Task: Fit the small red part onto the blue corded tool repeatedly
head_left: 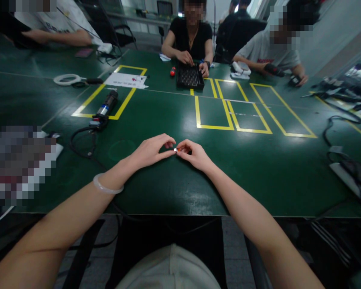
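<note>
My left hand [152, 151] and my right hand [194, 154] meet just above the green table [174, 188], fingertips together. Between them sits a tiny part [176, 149] with a white end and a red-orange body. Both hands pinch it: the right hand's thumb and fingers close round the red side, the left hand's thumb and forefinger close on the white end. A pale bangle [106, 186] circles my left wrist.
Yellow tape boxes [233, 112] mark the table ahead. An electric screwdriver [106, 107] with its cable lies at the left, beside a white ring [66, 79] and a paper sheet [125, 80]. Opposite, a person's hands rest at a black tray [190, 77]. Cables [338, 124] lie at the right.
</note>
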The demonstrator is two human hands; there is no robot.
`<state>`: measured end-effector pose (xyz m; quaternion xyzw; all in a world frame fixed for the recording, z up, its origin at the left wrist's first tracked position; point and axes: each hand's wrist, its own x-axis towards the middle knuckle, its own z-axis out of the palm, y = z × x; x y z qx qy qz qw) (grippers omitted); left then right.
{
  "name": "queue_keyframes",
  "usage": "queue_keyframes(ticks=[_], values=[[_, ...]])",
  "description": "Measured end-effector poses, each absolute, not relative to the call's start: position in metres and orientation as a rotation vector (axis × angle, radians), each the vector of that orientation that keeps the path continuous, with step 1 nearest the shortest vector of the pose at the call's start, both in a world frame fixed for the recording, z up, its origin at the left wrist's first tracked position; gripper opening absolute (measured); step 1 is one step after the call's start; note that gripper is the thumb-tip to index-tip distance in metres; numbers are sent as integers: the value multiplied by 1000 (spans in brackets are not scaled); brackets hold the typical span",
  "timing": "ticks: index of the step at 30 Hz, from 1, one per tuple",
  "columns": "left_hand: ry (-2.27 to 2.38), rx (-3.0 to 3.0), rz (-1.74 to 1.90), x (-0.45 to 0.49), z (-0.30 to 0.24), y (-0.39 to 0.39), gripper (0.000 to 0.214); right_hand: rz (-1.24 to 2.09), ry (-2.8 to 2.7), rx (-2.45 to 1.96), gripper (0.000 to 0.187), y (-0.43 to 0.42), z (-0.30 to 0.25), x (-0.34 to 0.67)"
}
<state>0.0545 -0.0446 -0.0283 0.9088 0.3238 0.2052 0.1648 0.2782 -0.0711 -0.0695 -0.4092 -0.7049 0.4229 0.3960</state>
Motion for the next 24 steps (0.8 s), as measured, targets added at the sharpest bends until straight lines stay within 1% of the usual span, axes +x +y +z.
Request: queue_keyframes(ticks=[3, 5, 7, 9, 11, 13, 14, 17, 20, 24], values=[[1188, 2587, 674, 35, -25, -25, 35, 1058, -1783, -1078, 17, -70, -69, 281], [1523, 2562, 715, 12, -22, -8, 39, 1051, -1776, -1098, 18, -69, -70, 283], [1956, 2465, 734, -18, -21, 9, 45, 1040, -1769, -1105, 20, -69, -71, 283], [2305, 2293, 683, -50, -21, 22, 57, 1034, -1765, -1105, 23, -68, -72, 282], [2502, 2094, 563, -78, -22, 30, 73, 1030, -1772, -1111, 24, -68, -73, 281], [2545, 1931, 398, -99, -23, 36, 87, 1021, -1794, -1123, 23, -68, -72, 282], [2531, 1877, 308, -106, -24, 39, 90, 1016, -1806, -1129, 22, -68, -72, 282], [2452, 1836, 92, -116, -27, 46, 84, 1007, -1830, -1141, 20, -70, -69, 283], [2409, 1915, 74, -115, -28, 50, 75, 1012, -1844, -1135, 19, -71, -67, 283], [2358, 1992, 178, -105, -29, 45, 74, 1012, -1861, -1125, 19, -71, -67, 283]])
